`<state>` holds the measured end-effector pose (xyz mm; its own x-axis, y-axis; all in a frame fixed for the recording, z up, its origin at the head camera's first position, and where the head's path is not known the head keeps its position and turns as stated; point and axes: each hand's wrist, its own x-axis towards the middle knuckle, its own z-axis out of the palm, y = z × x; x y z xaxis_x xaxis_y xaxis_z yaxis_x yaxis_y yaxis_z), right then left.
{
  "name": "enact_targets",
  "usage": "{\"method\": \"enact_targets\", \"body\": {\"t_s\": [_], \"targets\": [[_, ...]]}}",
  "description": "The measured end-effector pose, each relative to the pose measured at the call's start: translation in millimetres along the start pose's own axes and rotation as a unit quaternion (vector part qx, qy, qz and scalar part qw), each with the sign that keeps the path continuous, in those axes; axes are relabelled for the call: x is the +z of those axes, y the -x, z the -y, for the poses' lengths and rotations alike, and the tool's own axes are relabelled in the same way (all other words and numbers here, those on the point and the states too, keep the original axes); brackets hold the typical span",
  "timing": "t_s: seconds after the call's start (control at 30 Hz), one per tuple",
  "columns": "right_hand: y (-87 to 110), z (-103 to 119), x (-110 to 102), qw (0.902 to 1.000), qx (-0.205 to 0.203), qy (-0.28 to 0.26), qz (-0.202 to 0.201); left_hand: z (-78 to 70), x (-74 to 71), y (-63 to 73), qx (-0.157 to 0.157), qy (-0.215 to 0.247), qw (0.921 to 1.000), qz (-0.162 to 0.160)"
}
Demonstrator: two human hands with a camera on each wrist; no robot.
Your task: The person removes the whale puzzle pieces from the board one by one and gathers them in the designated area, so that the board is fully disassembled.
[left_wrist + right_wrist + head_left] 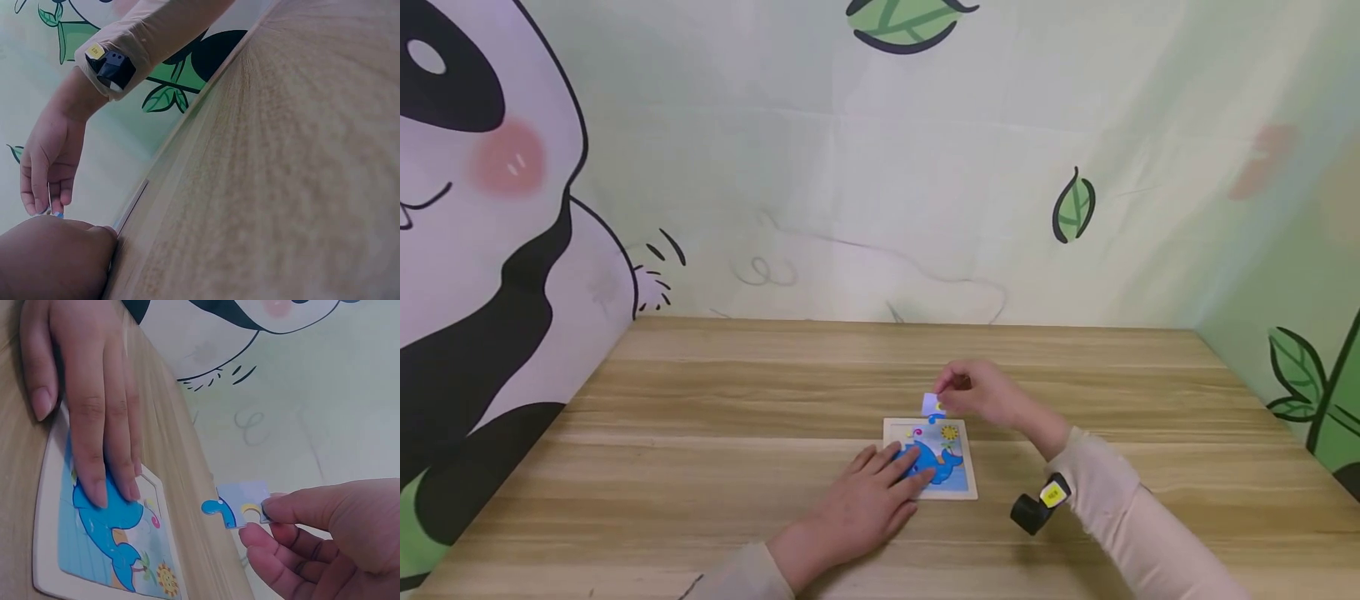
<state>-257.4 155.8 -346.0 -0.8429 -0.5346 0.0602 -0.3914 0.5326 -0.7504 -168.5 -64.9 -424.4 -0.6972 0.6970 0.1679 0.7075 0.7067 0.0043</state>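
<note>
A framed jigsaw puzzle [973,482] with a blue whale picture lies flat on the table. My left hand [867,498] rests on its left side, fingers straight and spread over part of the whale. Just past the puzzle's far edge, my right hand [988,398] holds a puzzle piece [232,503] above the table, pinching it by one edge between thumb and fingers. The piece is pale lilac with a blue knob and a bit of yellow. In the right wrist view, a pale patch shows in the picture beside the left fingertips. The left wrist view hides most of the puzzle behind the left hand.
The wooden table [737,483] runs back to a wall cloth [865,192] printed with a panda and leaves. A black wrist camera [1032,512] hangs from the right sleeve, close over the table to the right of the puzzle.
</note>
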Motion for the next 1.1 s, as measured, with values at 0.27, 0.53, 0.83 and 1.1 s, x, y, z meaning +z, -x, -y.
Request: {"method": "enact_targets", "body": {"t_s": [0.27, 0.53, 0.83, 1.1], "targets": [[7.1, 0, -11, 1.0000, 0.009, 0.003, 0.001, -0.1, -0.6, -1.9, -0.007, 0.000, 0.9999, 0.010], [17.0, -5, -19, 0.9999, 0.008, 0.012, 0.008, -0.4, -0.9, -1.1, -0.006, -0.003, 1.0000, 0.003], [25.6, -18, -23, 0.9997, 0.002, 0.021, 0.010, -1.4, -1.0, 0.5, -0.010, 0.000, 0.9999, 0.008], [32.6, -30, -25, 0.9992, 0.015, 0.037, 0.006, -1.1, 0.0, 0.7, -0.011, -0.002, 0.9999, 0.002]]}}
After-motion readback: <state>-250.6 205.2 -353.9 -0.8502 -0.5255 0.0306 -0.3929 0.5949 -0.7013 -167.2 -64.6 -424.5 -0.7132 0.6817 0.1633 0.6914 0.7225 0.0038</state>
